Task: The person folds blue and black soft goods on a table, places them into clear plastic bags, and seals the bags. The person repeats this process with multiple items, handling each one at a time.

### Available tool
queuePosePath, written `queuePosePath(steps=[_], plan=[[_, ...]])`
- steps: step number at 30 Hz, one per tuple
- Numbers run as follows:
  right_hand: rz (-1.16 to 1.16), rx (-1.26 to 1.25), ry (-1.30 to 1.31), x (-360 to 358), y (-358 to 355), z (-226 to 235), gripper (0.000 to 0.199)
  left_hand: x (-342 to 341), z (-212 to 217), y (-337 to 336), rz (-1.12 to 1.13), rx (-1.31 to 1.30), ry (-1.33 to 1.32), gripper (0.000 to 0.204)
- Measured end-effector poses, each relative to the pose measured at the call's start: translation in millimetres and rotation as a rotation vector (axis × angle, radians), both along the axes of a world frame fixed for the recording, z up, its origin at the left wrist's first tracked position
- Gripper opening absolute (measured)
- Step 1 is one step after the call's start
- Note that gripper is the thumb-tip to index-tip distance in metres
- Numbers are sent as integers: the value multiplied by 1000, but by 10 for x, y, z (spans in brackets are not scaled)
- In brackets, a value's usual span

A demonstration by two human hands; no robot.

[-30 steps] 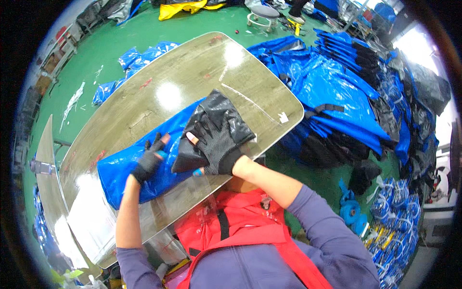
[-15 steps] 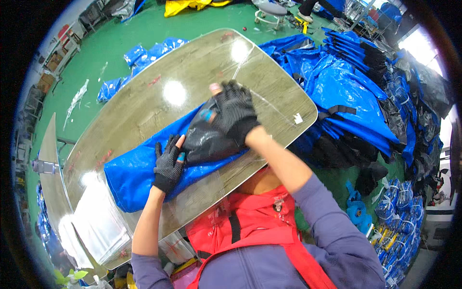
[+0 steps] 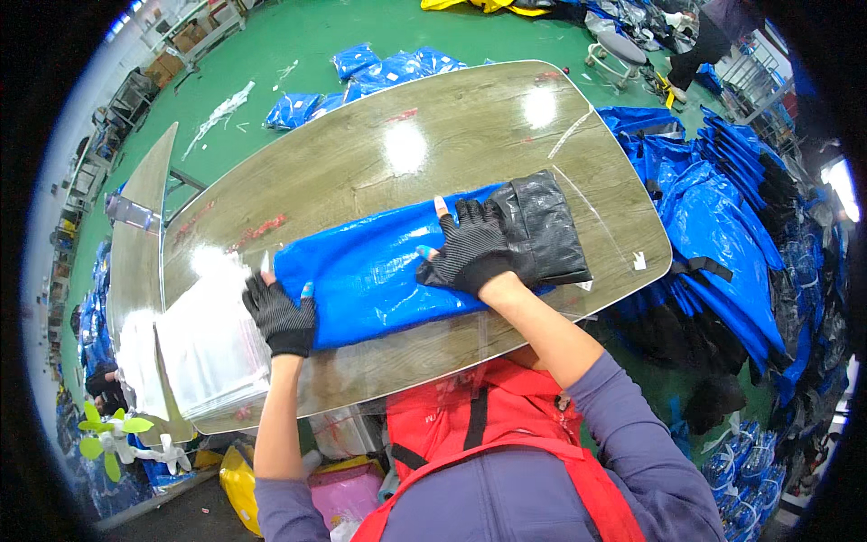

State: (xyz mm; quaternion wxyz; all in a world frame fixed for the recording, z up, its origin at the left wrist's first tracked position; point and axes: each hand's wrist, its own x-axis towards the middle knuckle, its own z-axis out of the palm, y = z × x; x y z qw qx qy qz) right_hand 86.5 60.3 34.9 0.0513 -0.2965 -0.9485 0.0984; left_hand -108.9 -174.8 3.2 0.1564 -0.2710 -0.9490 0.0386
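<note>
A flattened blue tarpaulin piece (image 3: pixel 370 271) with a black end section (image 3: pixel 545 226) lies lengthwise on the wood-patterned table (image 3: pixel 361 194). My left hand (image 3: pixel 282 314), in a black ribbed glove with some fingertips bare, rests at its left end with fingers apart. Pressed flat near the seam between blue and black, my right hand (image 3: pixel 471 246) wears the same kind of glove, and its fingers are spread. Neither hand grips anything. Beside my left hand lies a stack of clear plastic bags (image 3: pixel 212 348).
Packed blue bundles (image 3: pixel 397 68) lie on the green floor beyond the table. Heaped blue and black tarpaulin pieces (image 3: pixel 713 235) crowd the right side. A grey round stool (image 3: pixel 621 50) stands far right, and a small green-bladed fan (image 3: pixel 113 438) is at lower left.
The black section, earlier folded over the blue under my right hand, now lies flat at the right end. My left hand has shifted to the left end. The view has swung too.
</note>
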Motion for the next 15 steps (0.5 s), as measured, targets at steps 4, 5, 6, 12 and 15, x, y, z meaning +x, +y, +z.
queuePosePath(steps=[4, 5, 6, 12, 15], plan=[[117, -44, 1, -333, -219, -151, 70, -296, -125, -440, -8, 227, -387, 93], [61, 6, -30, -384, -249, -186, 70, -319, -111, -487, -136, 237, -394, 94], [26, 21, -63, -413, -278, -231, 69, -370, -71, -515, -80, 695, -848, 89], [60, -9, 116, -318, -258, -309, 66, -524, 302, -606, 40, 916, -1386, 66], [42, -16, 62, -302, -258, -324, 66, -522, 409, -564, 139, 1048, -1691, 67]])
